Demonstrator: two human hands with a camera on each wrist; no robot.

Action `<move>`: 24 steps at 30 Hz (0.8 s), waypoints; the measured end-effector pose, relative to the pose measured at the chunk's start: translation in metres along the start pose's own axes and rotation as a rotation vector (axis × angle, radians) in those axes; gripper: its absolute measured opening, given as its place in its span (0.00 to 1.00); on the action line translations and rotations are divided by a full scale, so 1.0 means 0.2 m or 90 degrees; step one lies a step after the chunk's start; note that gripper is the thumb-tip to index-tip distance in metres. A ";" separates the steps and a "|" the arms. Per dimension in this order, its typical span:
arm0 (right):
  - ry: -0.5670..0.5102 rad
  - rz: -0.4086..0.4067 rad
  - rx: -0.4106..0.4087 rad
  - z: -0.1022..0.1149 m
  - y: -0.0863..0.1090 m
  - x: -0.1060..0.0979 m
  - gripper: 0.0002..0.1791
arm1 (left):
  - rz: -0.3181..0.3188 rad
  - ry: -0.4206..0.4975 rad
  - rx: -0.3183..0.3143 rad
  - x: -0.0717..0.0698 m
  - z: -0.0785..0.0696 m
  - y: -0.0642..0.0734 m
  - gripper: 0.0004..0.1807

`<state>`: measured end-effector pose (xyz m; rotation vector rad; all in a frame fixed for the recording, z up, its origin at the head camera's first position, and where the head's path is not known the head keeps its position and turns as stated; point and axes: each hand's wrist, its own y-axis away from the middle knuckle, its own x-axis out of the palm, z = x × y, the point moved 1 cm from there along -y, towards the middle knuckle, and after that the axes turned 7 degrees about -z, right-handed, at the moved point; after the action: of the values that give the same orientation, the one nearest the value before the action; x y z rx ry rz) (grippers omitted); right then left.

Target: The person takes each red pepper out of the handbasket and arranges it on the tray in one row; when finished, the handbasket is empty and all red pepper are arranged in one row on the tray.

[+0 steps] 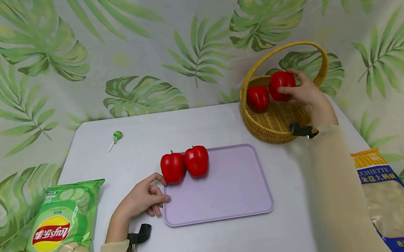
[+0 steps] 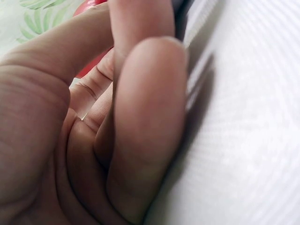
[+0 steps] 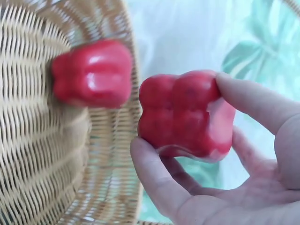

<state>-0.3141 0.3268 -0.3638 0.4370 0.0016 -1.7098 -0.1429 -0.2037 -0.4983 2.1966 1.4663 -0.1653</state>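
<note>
At the left edge of the white table point(image 1: 213, 250) lies a green Lay's bag point(image 1: 57, 230), printed with cucumber slices and chips; what it holds is hidden by the wrapper. A little right of it and farther off, a lollipop point(image 1: 117, 135) in a green wrapper lies on the table, its white stick pointing near and left.

The left hand point(image 1: 144, 198) is at the left side of the lilac tray point(image 1: 235, 190), pinching its rim, with the thumb over the edge and the other fingers curled beside it. The shallow tray bears two red peppers in its far left corner: the left pepper point(image 1: 173, 168) and the right pepper point(image 1: 197, 161) stand side by side, touching, stems toward the far side. The left hand's index finger reaches close to the left pepper; whether it touches is unclear.

At the far right stands a round wicker basket point(image 1: 265, 131) with a tall arched handle. Inside, against its left wall, sits one red pepper, the basket pepper point(image 1: 258, 99). Just right of it, within the arch as the head view shows it, is the held pepper point(image 1: 282, 85), gripped between the thumb and fingers of the right hand point(image 1: 307, 95). Whether this pepper touches the basket cannot be told.

At the near right lies a blue and yellow pasta bag point(image 1: 394, 206), pale pieces showing through its clear window.
</note>
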 end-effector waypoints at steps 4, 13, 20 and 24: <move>0.008 -0.025 -0.038 0.01 0.09 0.03 0.50 | 0.001 0.000 -0.003 0.01 0.00 0.00 0.26; -0.033 -0.007 -0.115 0.00 0.32 0.14 0.46 | 0.003 -0.006 0.004 0.01 0.00 -0.01 0.26; -0.049 0.032 -0.136 -0.01 0.49 0.28 0.45 | 0.007 -0.004 0.009 0.01 0.00 -0.01 0.26; -0.033 0.068 -0.136 -0.04 0.54 0.36 0.45 | 0.007 -0.004 0.008 0.01 0.00 0.00 0.26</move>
<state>-0.2179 0.2385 -0.3653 0.2293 0.1197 -1.5956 -0.1430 -0.2024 -0.4984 2.2115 1.4523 -0.1777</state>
